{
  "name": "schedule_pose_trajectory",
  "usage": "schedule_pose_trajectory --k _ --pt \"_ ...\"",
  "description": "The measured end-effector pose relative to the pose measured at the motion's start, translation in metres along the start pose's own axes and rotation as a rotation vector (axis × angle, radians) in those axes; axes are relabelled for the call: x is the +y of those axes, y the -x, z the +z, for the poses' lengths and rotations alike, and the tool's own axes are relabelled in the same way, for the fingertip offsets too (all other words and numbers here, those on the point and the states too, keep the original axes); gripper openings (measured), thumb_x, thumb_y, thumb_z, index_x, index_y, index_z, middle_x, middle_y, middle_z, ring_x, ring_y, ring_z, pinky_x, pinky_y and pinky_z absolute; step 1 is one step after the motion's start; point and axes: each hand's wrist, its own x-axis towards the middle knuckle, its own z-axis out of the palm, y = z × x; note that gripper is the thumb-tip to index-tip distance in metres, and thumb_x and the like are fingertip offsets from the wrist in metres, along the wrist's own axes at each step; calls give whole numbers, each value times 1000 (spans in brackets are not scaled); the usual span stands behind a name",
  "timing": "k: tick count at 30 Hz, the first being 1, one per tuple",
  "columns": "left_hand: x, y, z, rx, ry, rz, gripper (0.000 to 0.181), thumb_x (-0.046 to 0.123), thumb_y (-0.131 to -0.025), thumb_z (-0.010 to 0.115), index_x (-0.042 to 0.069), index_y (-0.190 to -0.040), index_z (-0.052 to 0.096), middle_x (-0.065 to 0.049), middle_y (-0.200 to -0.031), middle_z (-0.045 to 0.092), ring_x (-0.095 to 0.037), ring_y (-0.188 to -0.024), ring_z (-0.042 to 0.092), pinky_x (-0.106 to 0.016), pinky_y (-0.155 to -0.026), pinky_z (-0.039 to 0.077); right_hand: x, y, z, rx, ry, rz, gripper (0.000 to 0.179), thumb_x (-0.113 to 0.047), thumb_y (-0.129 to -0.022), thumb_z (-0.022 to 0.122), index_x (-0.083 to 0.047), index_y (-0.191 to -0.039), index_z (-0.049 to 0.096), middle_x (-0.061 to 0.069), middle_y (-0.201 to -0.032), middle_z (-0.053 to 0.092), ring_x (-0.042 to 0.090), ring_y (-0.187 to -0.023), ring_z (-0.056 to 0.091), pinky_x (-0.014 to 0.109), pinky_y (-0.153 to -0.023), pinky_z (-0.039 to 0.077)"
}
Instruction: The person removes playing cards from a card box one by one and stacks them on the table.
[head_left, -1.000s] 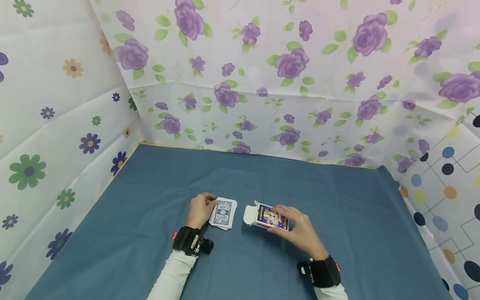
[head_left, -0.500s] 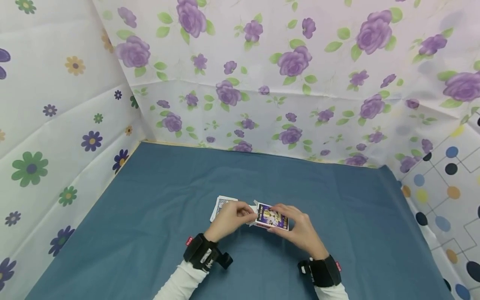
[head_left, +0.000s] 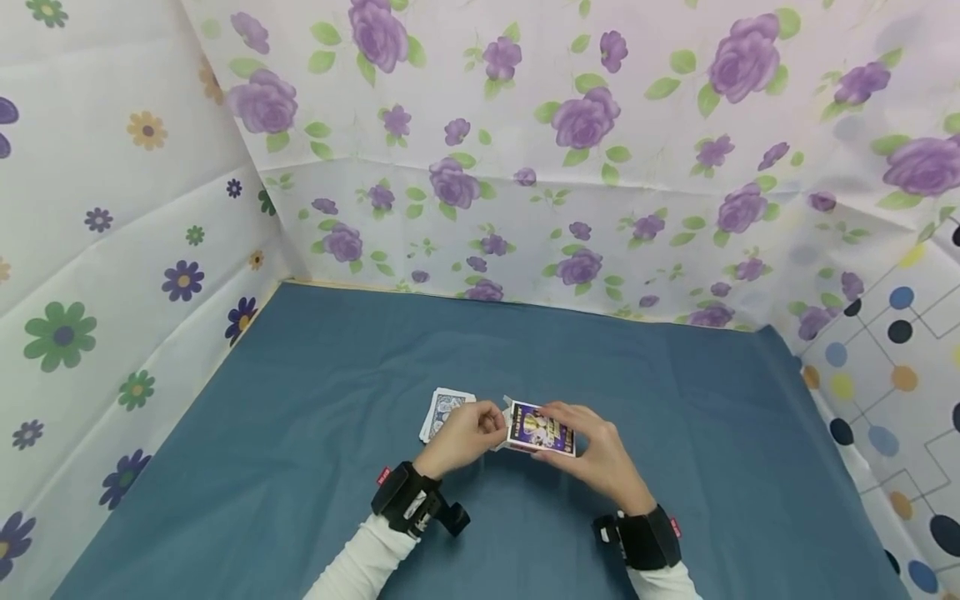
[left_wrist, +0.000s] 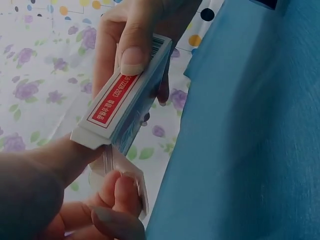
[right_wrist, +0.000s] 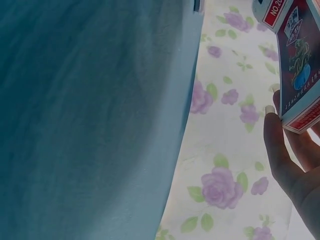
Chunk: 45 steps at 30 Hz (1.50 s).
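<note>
My right hand (head_left: 596,450) grips a purple-fronted playing card box (head_left: 542,430) by its long sides, thumb on one narrow edge. At the box's left end my left hand (head_left: 467,433) has its fingers curled around the white flap (left_wrist: 141,192). Seen from the left wrist, the forefinger reaches behind the mouth of the box, and thin pale edges show just below that mouth. The box is held tilted, its red-labelled narrow side facing that camera. Partly behind the left hand lies a stack of playing cards (head_left: 442,410), blue patterned backs up.
Blue cloth (head_left: 337,367) covers the table. Floral sheets (head_left: 480,167) hang along the back and left, and a dotted sheet (head_left: 892,400) along the right. Each wrist wears a black strap with a camera (head_left: 452,518).
My left hand has left the card stack and moved right to the open end of the box. In the last half second it shifts only slightly. The right hand keeps its grip.
</note>
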Motion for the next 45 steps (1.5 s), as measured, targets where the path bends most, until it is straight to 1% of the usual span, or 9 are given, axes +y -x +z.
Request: schedule_pose_trajectory --k 7,14,18,22,27,33,36,40,45 --pt "-1 0 -3 -55 58 -79 15 8 -92 60 4 -82 70 -2 -66 62 -11 -54 43 -23 -52 34 -2 0 1 -1 -2 -12 57 -34 -73 84 -23 -126 65 1 -127 65 24 -120 59 48 -92 50" --pt "-9 2 -2 -113 172 -98 22 12 -95 59 0 -80 68 -27 -74 63 -13 -55 41 -23 -52 33 -3 5 4 -5 -25 9 56 -35 -74 83 -24 -126 65 0 -126 65 24 -119 59 48 -93 50" --pt "-15 2 -4 -131 229 -102 25 14 -96 59 -2 -78 65 -18 -67 59 -18 -57 48 -24 -54 37 -1 6 6 -8 -21 19 56 -38 -74 82 -24 -126 65 -1 -126 65 22 -119 60 47 -92 50" --pt "-17 4 -11 -127 293 -128 23 13 -97 57 -5 -84 63 -7 -63 63 -21 -58 59 -26 -55 40 0 5 6 -6 -13 13 56 -37 -74 83 -23 -126 65 -1 -125 65 22 -119 60 47 -91 50" --pt "-18 8 -23 -111 365 -156 23 15 -98 53 -6 -100 64 -13 -72 72 -14 -62 62 -25 -59 43 0 4 4 3 -7 11 56 -36 -73 84 -22 -124 66 -1 -125 65 21 -118 60 47 -92 50" --pt "-21 11 -34 -62 440 -164 30 11 -98 51 -8 -119 59 -11 -79 71 -10 -67 58 -24 -62 45 1 2 4 3 1 20 56 -37 -73 84 -23 -124 66 -1 -125 65 21 -120 59 47 -94 49" --pt "-23 11 -38 -48 463 -161 37 9 -96 52 -10 -128 54 -18 -90 72 -9 -73 63 -27 -67 50 2 1 3 5 6 17 55 -37 -74 83 -24 -124 66 -1 -125 65 21 -119 59 47 -94 49" --pt "-24 11 -42 -42 473 -154 44 8 -94 55 -11 -133 49 -22 -106 70 -11 -81 67 -31 -76 53 3 0 4 7 9 13 55 -37 -74 83 -24 -125 66 -1 -125 65 22 -119 59 47 -94 49" --pt "-27 13 -45 16 495 -180 47 11 -93 60 -11 -133 49 -17 -101 72 -10 -80 67 -33 -80 53 4 0 4 9 10 13 55 -37 -74 83 -24 -124 66 -1 -125 66 22 -119 60 47 -93 50"
